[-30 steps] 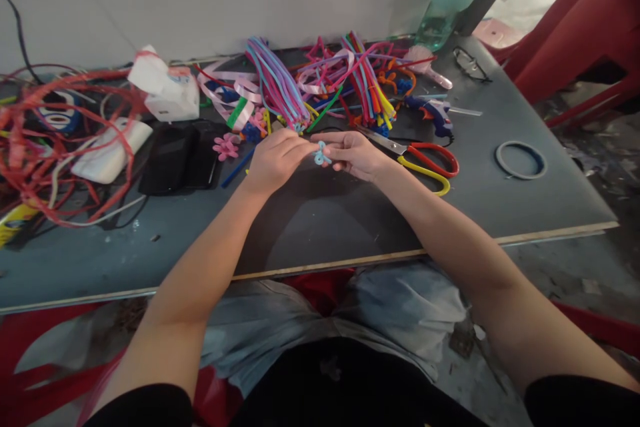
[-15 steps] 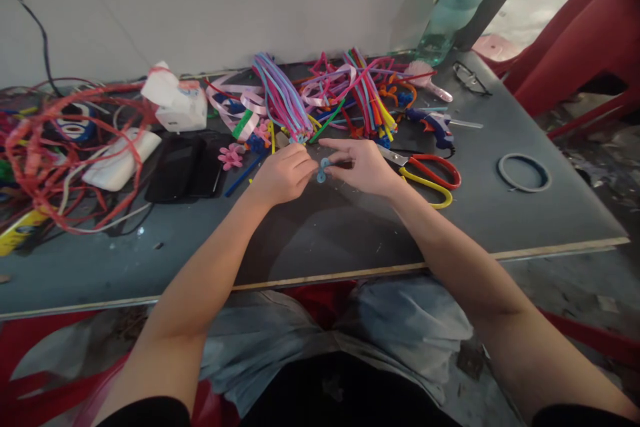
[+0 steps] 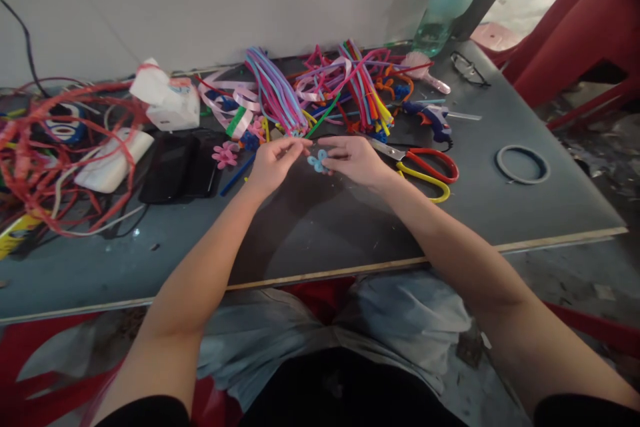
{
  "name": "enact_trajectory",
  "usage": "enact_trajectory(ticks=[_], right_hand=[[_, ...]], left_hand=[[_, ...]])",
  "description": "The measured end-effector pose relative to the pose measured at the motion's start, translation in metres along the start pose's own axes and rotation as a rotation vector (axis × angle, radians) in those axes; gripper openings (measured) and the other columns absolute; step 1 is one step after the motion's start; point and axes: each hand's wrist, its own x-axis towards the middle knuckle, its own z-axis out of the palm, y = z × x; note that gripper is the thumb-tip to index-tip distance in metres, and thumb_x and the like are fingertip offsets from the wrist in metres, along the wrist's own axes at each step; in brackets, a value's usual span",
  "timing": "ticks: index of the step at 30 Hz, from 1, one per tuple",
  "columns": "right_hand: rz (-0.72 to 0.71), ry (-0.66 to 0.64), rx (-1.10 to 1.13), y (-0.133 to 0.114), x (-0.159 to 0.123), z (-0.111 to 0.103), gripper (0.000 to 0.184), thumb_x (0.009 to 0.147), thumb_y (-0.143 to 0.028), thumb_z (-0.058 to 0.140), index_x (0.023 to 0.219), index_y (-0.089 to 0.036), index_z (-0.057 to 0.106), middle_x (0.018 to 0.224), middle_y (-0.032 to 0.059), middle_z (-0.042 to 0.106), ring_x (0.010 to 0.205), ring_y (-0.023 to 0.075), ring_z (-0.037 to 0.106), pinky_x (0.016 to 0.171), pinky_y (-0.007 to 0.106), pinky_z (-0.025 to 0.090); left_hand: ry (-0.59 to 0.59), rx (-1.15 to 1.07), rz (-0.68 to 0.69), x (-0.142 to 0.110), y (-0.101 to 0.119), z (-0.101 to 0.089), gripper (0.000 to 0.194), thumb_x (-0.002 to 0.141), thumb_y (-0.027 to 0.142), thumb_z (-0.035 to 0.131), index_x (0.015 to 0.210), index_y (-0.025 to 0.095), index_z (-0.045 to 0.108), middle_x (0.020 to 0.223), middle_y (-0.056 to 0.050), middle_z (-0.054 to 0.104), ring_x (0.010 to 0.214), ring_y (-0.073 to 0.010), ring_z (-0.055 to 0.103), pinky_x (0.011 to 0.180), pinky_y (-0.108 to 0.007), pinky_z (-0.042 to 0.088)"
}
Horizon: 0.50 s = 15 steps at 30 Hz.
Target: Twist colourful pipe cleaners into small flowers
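Note:
A small light-blue flower of looped pipe cleaner (image 3: pixel 317 161) is up between my two hands, above the dark tabletop. My right hand (image 3: pixel 359 160) pinches its right side between thumb and fingers, the index finger reaching over the top. Just left of the flower, my left hand (image 3: pixel 274 165) has its thumb pressed against its fingers, the tips close to those of my right hand. Whatever those left fingers grip is too small or hidden to make out. Behind the hands lies a bundle of pink, lilac and blue pipe cleaners (image 3: pixel 277 90).
Scissors (image 3: pixel 430 173) with red and yellow handles lie right of my hands, near a glue gun (image 3: pixel 430 121) and a grey ring (image 3: pixel 523 165). A pink pipe-cleaner flower (image 3: pixel 225 154), black phones (image 3: pixel 170 170) and tangled red cord (image 3: pixel 45 147) are leftward. A green bottle (image 3: pixel 450 3) stands behind.
The blue loops have turned to face the camera and show as a flower, pinched in my right hand. My left hand has rolled over, its thumb now on top. The camera view has shifted slightly.

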Motion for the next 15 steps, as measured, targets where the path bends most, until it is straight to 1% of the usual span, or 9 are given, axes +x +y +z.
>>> enact_trajectory(ticks=[2,3,5,6,8,12,14,15], right_hand=[[0.079,-0.069,0.237,0.0043,0.0043,-0.0045,0.055,0.083,-0.017,0.075,0.135,-0.004,0.063,0.090,0.0096,0.080,0.072,0.0140,0.071,0.070,0.027,0.061],[0.099,-0.097,0.314,0.0063,0.0058,-0.0061,0.055,0.081,-0.017,0.077,0.134,-0.005,0.064,0.089,0.0081,0.079,0.072,0.0126,0.071,0.068,0.024,0.060],[0.125,-0.149,0.398,0.0089,0.0072,-0.0076,0.057,0.075,-0.016,0.083,0.129,-0.007,0.067,0.085,0.0058,0.079,0.070,0.0107,0.069,0.066,0.022,0.059],[0.135,-0.165,0.420,0.0095,0.0072,-0.0078,0.057,0.073,-0.016,0.085,0.127,-0.007,0.068,0.083,0.0050,0.078,0.069,0.0101,0.068,0.065,0.021,0.058],[0.148,-0.179,0.452,0.0097,0.0062,-0.0078,0.057,0.072,-0.016,0.086,0.125,-0.008,0.069,0.080,0.0037,0.077,0.068,0.0095,0.067,0.064,0.020,0.057],[0.162,-0.174,0.439,0.0089,0.0044,-0.0075,0.057,0.073,-0.019,0.086,0.126,-0.008,0.069,0.078,0.0027,0.076,0.068,0.0094,0.067,0.063,0.020,0.055],[0.118,-0.174,0.384,0.0087,0.0043,-0.0079,0.060,0.074,-0.022,0.085,0.129,-0.008,0.067,0.081,0.0034,0.076,0.068,0.0098,0.066,0.064,0.021,0.056],[0.070,-0.171,0.340,0.0083,0.0042,-0.0084,0.061,0.075,-0.023,0.083,0.131,-0.008,0.065,0.083,0.0040,0.076,0.069,0.0102,0.066,0.066,0.023,0.057]], left_hand=[[-0.017,0.089,0.186,0.0010,-0.0004,-0.0036,0.031,0.096,0.047,0.061,0.104,0.024,0.079,0.096,-0.007,0.080,0.089,-0.0196,0.072,0.082,-0.034,0.055],[-0.035,0.157,0.275,0.0011,-0.0005,-0.0050,0.028,0.096,0.046,0.062,0.103,0.025,0.079,0.097,-0.006,0.081,0.092,-0.0199,0.072,0.085,-0.036,0.055],[-0.050,0.273,0.408,0.0005,-0.0008,-0.0071,0.024,0.098,0.042,0.061,0.099,0.027,0.080,0.096,-0.005,0.081,0.092,-0.0199,0.071,0.089,-0.038,0.055],[-0.042,0.311,0.443,0.0000,-0.0009,-0.0078,0.024,0.099,0.040,0.059,0.098,0.028,0.080,0.095,-0.005,0.081,0.093,-0.0197,0.071,0.090,-0.039,0.055],[-0.024,0.359,0.476,-0.0011,-0.0013,-0.0089,0.024,0.099,0.040,0.059,0.099,0.028,0.079,0.095,-0.004,0.081,0.093,-0.0195,0.071,0.089,-0.038,0.055],[-0.046,0.385,0.492,-0.0018,-0.0038,-0.0097,0.028,0.101,0.042,0.056,0.096,0.029,0.080,0.090,-0.003,0.080,0.088,-0.0187,0.069,0.083,-0.035,0.055],[-0.038,0.363,0.479,-0.0014,-0.0046,-0.0090,0.030,0.101,0.043,0.055,0.093,0.028,0.080,0.087,-0.004,0.080,0.085,-0.0184,0.069,0.079,-0.034,0.055],[-0.034,0.346,0.466,-0.0014,-0.0042,-0.0083,0.030,0.101,0.043,0.056,0.091,0.028,0.080,0.085,-0.004,0.079,0.083,-0.0184,0.069,0.078,-0.034,0.055]])
